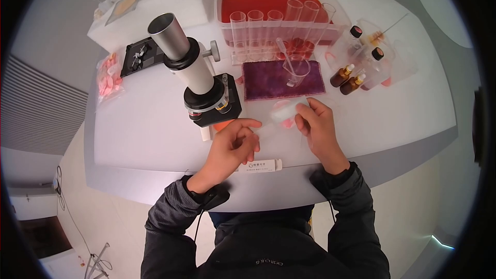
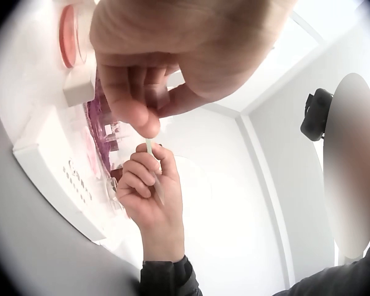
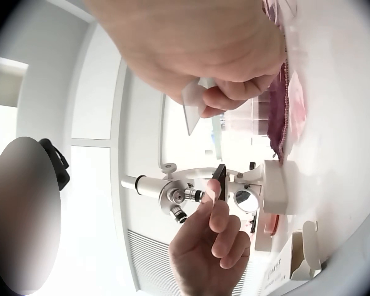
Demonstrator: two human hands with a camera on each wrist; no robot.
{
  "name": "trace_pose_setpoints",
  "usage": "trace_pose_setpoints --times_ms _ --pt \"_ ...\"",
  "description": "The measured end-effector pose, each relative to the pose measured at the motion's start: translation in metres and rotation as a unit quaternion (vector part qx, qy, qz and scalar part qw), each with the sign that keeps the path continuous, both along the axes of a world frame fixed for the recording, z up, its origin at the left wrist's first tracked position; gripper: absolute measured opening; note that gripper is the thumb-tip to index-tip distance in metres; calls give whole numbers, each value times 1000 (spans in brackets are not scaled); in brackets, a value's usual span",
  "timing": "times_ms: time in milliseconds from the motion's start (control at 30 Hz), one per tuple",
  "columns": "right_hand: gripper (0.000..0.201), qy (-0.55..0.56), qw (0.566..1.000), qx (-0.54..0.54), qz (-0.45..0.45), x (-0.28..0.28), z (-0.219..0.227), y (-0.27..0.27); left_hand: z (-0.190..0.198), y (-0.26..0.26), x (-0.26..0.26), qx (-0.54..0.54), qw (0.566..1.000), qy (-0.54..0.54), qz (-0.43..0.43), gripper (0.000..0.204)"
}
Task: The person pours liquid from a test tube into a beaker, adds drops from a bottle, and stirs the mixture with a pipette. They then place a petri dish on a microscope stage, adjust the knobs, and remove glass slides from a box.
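My right hand [image 1: 319, 124] pinches a thin, see-through slide [image 3: 191, 106] between thumb and fingers. It is held over the white table, near a pinkish round patch [image 1: 283, 120]. My left hand [image 1: 233, 145] is across from it, beside the microscope [image 1: 199, 72]. Its index finger points toward the slide, the other fingers are loosely bent, and nothing is in its grasp. From the head, a gap shows between the left fingertip and the slide. In front of both hands lies a small white printed box [image 1: 261, 166], its right end flap open.
Behind the hands, a glass beaker [image 1: 298, 75] with a dropper stands on a purple cloth [image 1: 258, 85]. Further back are test tubes [image 1: 255, 28] and a tub of red liquid [image 1: 222, 5]. Brown dropper bottles [image 1: 352, 83] stand right, a black tray [image 1: 135, 61] left.
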State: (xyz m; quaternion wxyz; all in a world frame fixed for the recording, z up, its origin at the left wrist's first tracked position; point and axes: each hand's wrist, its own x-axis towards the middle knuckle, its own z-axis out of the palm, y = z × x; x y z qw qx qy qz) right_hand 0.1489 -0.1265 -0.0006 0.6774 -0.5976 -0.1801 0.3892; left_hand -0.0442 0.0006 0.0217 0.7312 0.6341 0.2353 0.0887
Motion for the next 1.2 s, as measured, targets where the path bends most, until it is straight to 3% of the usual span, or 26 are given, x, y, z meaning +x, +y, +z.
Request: trace_pose_setpoints --times_ms 133,233,333,533,633,833,933,1033,1133,1200 --pt "16 11 999 6 -38 0 5 0 3 -2 -7 18 997 -75 -23 28" --pt "13 -14 999 -32 29 -2 1 -2 1 -4 -6 -4 994 -108 -2 30" --pt "10 -79 989 -37 118 -11 9 -3 -2 -3 -3 -9 998 -62 20 31" --pt "8 -99 982 -41 155 -17 15 -5 -5 -8 0 59 998 -1 17 31" --pt "10 -100 980 -58 165 -20 17 -6 -15 -7 1 109 994 -9 19 31" --pt "12 -115 978 -34 170 -25 15 -5 -18 -7 4 311 949 32 41 21" --pt "12 -102 976 -56 183 -21 16 -6 -14 -7 3 347 936 60 32 20" --pt "12 -89 977 -47 190 -21 13 -6 -28 -6 7 226 973 -51 18 23" --pt "14 -105 974 -43 198 -24 13 -6 -22 -8 7 -48 996 -47 -49 26" --pt "15 -87 979 -44 178 -25 12 -4 -14 -7 6 -73 995 -30 -57 28"
